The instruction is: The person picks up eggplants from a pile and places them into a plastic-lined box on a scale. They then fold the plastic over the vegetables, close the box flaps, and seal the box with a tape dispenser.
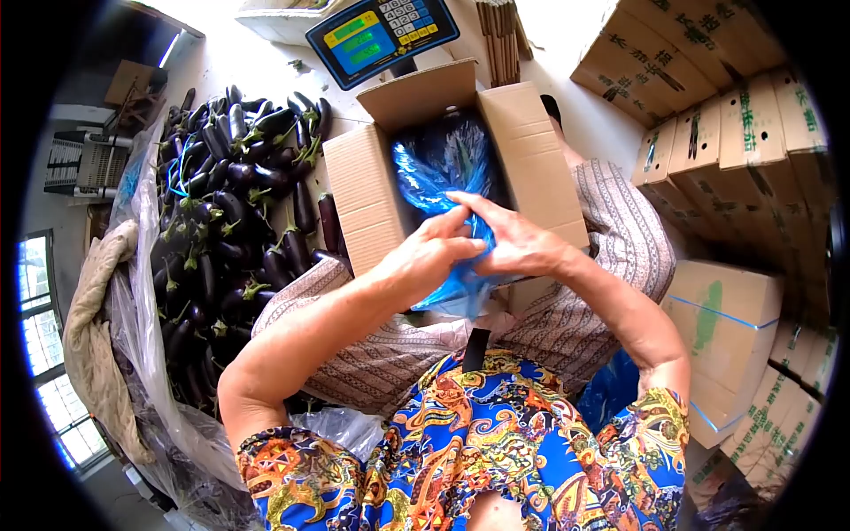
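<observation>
An open cardboard box stands between my knees with its flaps folded outward. Inside it lies a blue plastic bag, with dark contents showing through the film. My left hand is closed around the bag's gathered neck at the near side of the box. Against it, my right hand is closed on the same bunched plastic, its index finger stretched across the top. The bag's loose end hangs below both hands, over my lap. Parts of the fingers are hidden by the plastic and by each other.
A large heap of eggplants spreads to the left, edged by clear plastic sheeting. Beyond the box is a scale display with a keypad. Printed cartons are stacked at right, with a strapped carton nearer.
</observation>
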Tool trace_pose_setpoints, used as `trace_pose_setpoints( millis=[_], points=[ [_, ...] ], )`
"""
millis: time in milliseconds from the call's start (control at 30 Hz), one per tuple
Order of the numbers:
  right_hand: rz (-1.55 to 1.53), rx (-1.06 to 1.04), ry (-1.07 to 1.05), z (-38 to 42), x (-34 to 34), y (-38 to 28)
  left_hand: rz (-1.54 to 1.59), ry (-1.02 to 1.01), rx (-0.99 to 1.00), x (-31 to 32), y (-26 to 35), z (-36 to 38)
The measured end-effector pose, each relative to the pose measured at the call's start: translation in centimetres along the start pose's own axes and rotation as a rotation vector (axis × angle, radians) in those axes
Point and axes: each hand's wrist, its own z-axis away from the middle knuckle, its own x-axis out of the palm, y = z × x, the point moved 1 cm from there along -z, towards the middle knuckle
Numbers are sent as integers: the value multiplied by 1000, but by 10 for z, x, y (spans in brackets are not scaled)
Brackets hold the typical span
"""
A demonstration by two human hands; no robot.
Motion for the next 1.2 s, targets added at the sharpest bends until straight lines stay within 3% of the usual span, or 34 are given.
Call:
trace_pose_setpoints(
  millis=[33, 67, 100, 133, 167, 200, 233, 300, 367, 400, 500, 533, 600, 667, 700, 767, 833, 900, 933, 967, 1033, 1067, 1100, 1167, 1200],
  points=[
    [36, 27, 66, -5, 5, 0, -167, 15, 55, 3, 20, -3],
    [-126, 114, 139, -14, 8, 10, -488, 9, 165, 2, 41, -6],
    [-321, 8, 119, -22, 11, 30, -812, 7, 275, -2, 55, -10],
    [-281, 210, 54, -25, -2, 10, -1212, 14, 492, -8, 68, -9],
    [-247, 417, -8, -24, -12, -9, -1440, 164, 583, -7, 81, -7],
    [-109, 46, 24, -23, 2, 19, -1348, 273, 666, -10, 97, -5],
    [-38, -122, -27, -16, 6, 6, -1247, 393, 745, -17, 107, -6],
    [215, -210, -186, 0, 24, -24, -1260, 233, 785, -29, 106, -17],
    [412, -91, -248, 9, 25, -60, -1335, -3, 711, -38, 65, -39],
    [423, -135, -225, 10, 24, -61, -1453, -104, 676, -36, 47, -41],
    [335, -195, 13, 5, 7, -59, -1740, -294, 621, -43, 2, -45],
    [188, -175, 106, -2, -4, -43, -1721, -285, 563, -50, -5, -49],
    [-350, 139, 102, -15, -26, 6, -1592, -166, 612, -64, -3, -56],
    [-292, 305, 366, -21, -57, 31, -1232, -14, 500, -66, 24, -52],
    [-168, 254, 417, -16, -67, 49, -1185, 45, 586, -70, 34, -50],
    [-62, 278, 494, -5, -74, 75, -1100, 76, 573, -74, 40, -47],
    [394, 251, 546, 6, -78, 37, -1051, 76, 523, -77, 32, -48],
    [145, 372, 333, 12, -77, -5, -964, 123, 500, -74, 23, -46],
    [306, 346, 277, 14, -70, -6, -972, 154, 479, -73, 24, -44],
    [479, 110, 269, 16, -61, 2, -979, 176, 526, -70, 23, -42],
    [621, 112, 184, 10, -42, 3, -994, 228, 624, -65, 23, -37],
    [721, 287, 47, 2, -36, -2, -1089, 230, 695, -62, 24, -34],
    [846, 177, 42, 0, -25, 17, -1178, 254, 774, -58, 26, -28],
    [1002, 172, -110, -8, -12, 42, -1462, 248, 940, -54, 34, -20],
    [963, 196, -83, -10, -14, 28, -1448, 171, 840, -57, 26, -19]
  ],
)
